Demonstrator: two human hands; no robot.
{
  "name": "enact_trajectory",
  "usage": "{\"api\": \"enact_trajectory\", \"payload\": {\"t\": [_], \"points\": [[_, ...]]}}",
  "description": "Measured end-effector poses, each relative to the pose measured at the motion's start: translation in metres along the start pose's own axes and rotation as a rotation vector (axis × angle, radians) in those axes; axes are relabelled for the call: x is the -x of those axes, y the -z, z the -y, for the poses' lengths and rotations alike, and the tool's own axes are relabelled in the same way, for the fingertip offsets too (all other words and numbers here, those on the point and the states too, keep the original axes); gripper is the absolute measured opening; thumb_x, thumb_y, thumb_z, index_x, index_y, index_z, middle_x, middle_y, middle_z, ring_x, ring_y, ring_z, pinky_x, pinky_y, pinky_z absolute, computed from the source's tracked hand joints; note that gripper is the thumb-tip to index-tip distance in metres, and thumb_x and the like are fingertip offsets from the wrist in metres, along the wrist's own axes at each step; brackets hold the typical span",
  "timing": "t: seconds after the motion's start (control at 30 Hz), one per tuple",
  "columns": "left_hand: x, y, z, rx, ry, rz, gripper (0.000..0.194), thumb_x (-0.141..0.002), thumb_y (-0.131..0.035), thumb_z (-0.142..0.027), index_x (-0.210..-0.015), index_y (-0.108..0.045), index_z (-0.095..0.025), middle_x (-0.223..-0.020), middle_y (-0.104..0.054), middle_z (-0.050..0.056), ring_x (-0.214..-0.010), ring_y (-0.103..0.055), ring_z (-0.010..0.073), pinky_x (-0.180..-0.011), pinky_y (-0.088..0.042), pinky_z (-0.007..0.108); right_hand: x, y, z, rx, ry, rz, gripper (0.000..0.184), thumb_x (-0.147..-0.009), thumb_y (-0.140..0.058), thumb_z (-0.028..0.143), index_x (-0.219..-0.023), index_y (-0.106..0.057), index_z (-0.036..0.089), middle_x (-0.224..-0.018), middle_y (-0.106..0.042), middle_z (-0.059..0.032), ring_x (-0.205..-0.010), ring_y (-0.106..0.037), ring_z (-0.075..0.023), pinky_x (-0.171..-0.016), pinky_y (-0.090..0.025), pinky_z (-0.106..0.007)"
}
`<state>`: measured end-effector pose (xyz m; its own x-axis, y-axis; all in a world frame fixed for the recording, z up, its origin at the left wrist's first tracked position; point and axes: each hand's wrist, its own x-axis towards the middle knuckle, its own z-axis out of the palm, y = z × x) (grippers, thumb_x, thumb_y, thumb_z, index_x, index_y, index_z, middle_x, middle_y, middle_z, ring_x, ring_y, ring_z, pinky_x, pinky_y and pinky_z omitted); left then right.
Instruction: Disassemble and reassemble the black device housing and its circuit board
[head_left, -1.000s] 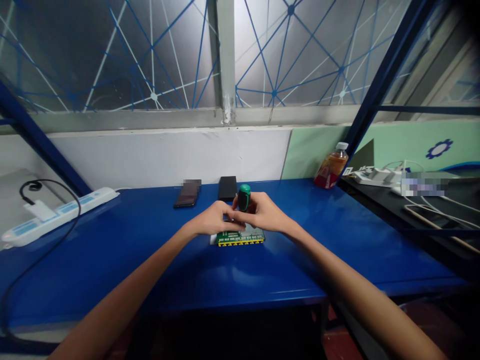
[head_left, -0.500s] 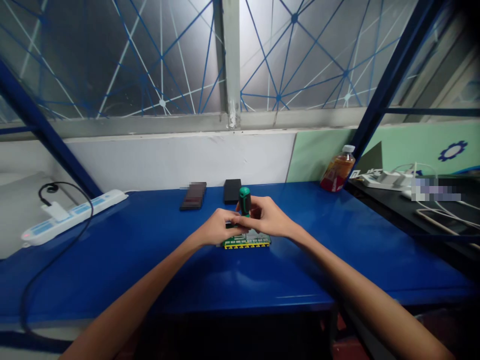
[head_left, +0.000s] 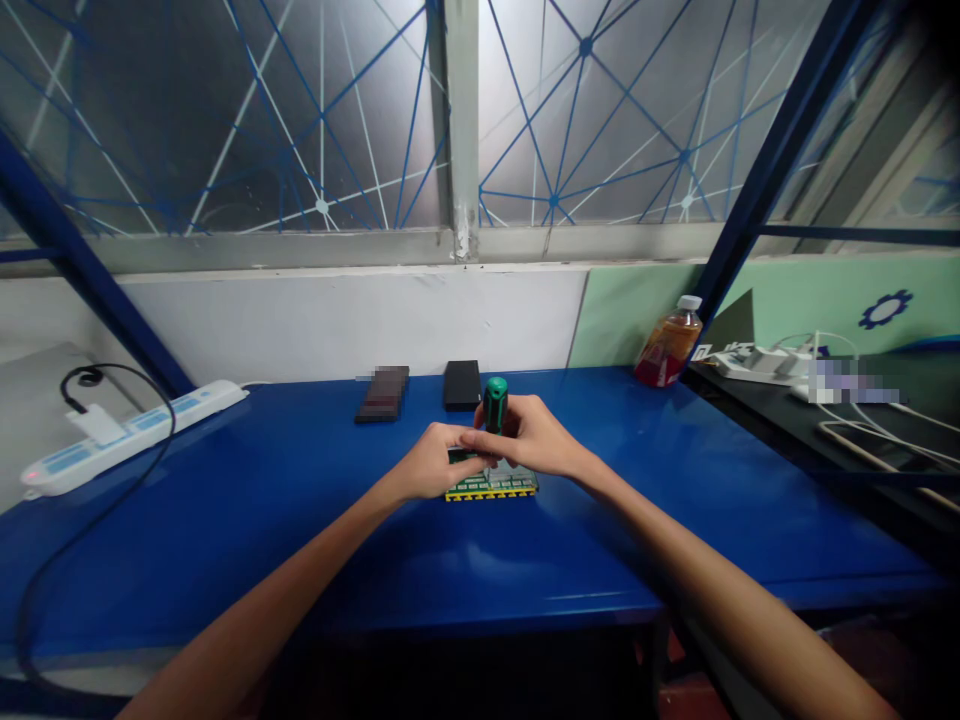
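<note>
Patterned windows (head_left: 600, 120) are rising behind a blue tabletop (head_left: 555, 560), where a person's bare hands are meeting over a green board (head_left: 491, 493). The board is lying near the middle of the tabletop, its yellow-trimmed edge facing the near side. The right hand (head_left: 541, 437) is holding a screwdriver (head_left: 496, 405) upright, its fingers curling narrowly around the lower handle; the shaft is hiding behind them. The left hand (head_left: 435, 462) is reaching in from the left, its fingers bunching over the board and touching the right hand's; whether they are gripping anything, one cannot tell. A phone (head_left: 384, 396) and a black case (head_left: 462, 385) are resting beyond the hands, a bottle (head_left: 669, 345) is standing at the far right, and a power strip (head_left: 142, 430) is stretching along the left.

By its look, the board is likely being light, stiff and fragile, its face suiting little pressure and its outer edges offering the safest hold. The screwdriver is probably being firm and modest in weight, its thick, smooth-looking handle giving the surest grip, though perhaps turning slippery under damp fingers.
</note>
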<state>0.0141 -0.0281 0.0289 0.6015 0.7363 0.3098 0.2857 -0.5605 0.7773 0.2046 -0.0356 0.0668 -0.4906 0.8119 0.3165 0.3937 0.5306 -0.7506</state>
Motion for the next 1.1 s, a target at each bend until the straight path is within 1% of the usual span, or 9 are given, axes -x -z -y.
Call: {"api": "enact_trajectory", "payload": {"t": [0.17, 0.3, 0.37, 0.5, 0.6, 0.73, 0.87, 0.97, 1.1], "points": [[-0.0003, -0.0009, 0.0022, 0.008, 0.053, -0.045, 0.021, -0.079, -0.070, -0.030, -0.087, -0.075, -0.012, -0.084, -0.075, 0.006, -0.081, -0.068, 0.0213, -0.074, -0.051, 0.029, 0.0004, -0.0016, -0.0009, -0.003, -0.012, -0.006, 0.026, -0.079, -0.065, 0.041, -0.085, -0.065, 0.016, -0.063, -0.055, 0.0004, -0.054, -0.044, -0.0102, -0.050, -0.030, -0.026], [0.0003, -0.0004, -0.0025, 0.019, 0.018, 0.007, 0.023, -0.083, -0.064, -0.031, -0.091, -0.074, -0.011, -0.086, -0.074, 0.007, -0.083, -0.068, 0.0205, -0.075, -0.050, 0.028, 0.0006, -0.0015, 0.0004, 0.000, -0.004, 0.006, 0.024, -0.080, -0.065, 0.040, -0.083, -0.065, 0.016, -0.062, -0.055, 0.0006, -0.054, -0.044, -0.0100, -0.050, -0.029, -0.026], [0.0007, 0.0004, -0.0036, 0.031, 0.012, 0.022, 0.023, -0.083, -0.064, -0.030, -0.091, -0.075, -0.011, -0.086, -0.074, 0.007, -0.084, -0.068, 0.0207, -0.077, -0.050, 0.028, 0.0008, -0.0012, 0.0013, 0.006, 0.005, 0.017, 0.022, -0.080, -0.064, 0.038, -0.081, -0.064, 0.016, -0.061, -0.054, 0.0011, -0.053, -0.043, -0.0097, -0.050, -0.029, -0.026], [0.0004, 0.0014, -0.0011, 0.015, 0.060, -0.031, 0.021, -0.079, -0.068, -0.030, -0.084, -0.075, -0.010, -0.082, -0.074, 0.006, -0.079, -0.068, 0.0218, -0.073, -0.050, 0.029, 0.0009, -0.0015, 0.0016, 0.002, 0.022, 0.024, 0.020, -0.081, -0.064, 0.036, -0.079, -0.064, 0.016, -0.059, -0.053, 0.0021, -0.053, -0.043, -0.0092, -0.050, -0.028, -0.026], [0.0003, 0.0014, 0.0003, 0.002, 0.077, -0.050, 0.022, -0.077, -0.070, -0.031, -0.084, -0.075, -0.010, -0.082, -0.074, 0.006, -0.080, -0.068, 0.0224, -0.073, -0.050, 0.029, 0.0006, -0.0021, 0.0007, 0.001, 0.024, 0.021, 0.021, -0.081, -0.064, 0.037, -0.081, -0.065, 0.016, -0.058, -0.052, 0.0025, -0.052, -0.043, -0.0092, -0.050, -0.028, -0.026], [0.0020, 0.0019, -0.0019, 0.019, 0.062, -0.005, 0.024, -0.081, -0.067, -0.031, -0.092, -0.074, -0.011, -0.088, -0.074, 0.007, -0.085, -0.068, 0.0224, -0.075, -0.051, 0.029, 0.0001, -0.0022, -0.0009, -0.010, 0.022, 0.018, 0.026, -0.082, -0.062, 0.042, -0.082, -0.066, 0.016, -0.059, -0.053, 0.0015, -0.052, -0.043, -0.0093, -0.050, -0.028, -0.026], [0.0036, 0.0038, -0.0031, 0.035, 0.013, 0.044, 0.025, -0.082, -0.066, -0.029, -0.098, -0.073, -0.011, -0.094, -0.074, 0.010, -0.087, -0.068, 0.0222, -0.078, -0.052, 0.031, 0.0007, -0.0019, -0.0010, -0.024, 0.027, 0.021, 0.031, -0.083, -0.060, 0.046, -0.081, -0.065, 0.016, -0.059, -0.053, 0.0011, -0.052, -0.042, -0.0096, -0.050, -0.028, -0.026], [0.0030, 0.0046, -0.0013, 0.023, -0.012, 0.047, 0.024, -0.083, -0.065, -0.029, -0.096, -0.074, -0.011, -0.094, -0.074, 0.009, -0.087, -0.068, 0.0221, -0.080, -0.052, 0.031, 0.0010, -0.0019, -0.0001, -0.031, 0.028, 0.039, 0.030, -0.082, -0.061, 0.045, -0.081, -0.065, 0.016, -0.059, -0.053, 0.0013, -0.053, -0.042, -0.0096, -0.050, -0.028, -0.026], [0.0014, 0.0034, 0.0014, 0.007, 0.040, 0.018, 0.022, -0.083, -0.066, -0.030, -0.091, -0.075, -0.013, -0.089, -0.075, 0.006, -0.087, -0.069, 0.0228, -0.079, -0.053, 0.031, -0.0004, -0.0028, -0.0017, -0.029, 0.028, 0.027, 0.027, -0.081, -0.063, 0.043, -0.085, -0.066, 0.016, -0.058, -0.052, 0.0025, -0.052, -0.042, -0.0093, -0.050, -0.027, -0.025]]}}
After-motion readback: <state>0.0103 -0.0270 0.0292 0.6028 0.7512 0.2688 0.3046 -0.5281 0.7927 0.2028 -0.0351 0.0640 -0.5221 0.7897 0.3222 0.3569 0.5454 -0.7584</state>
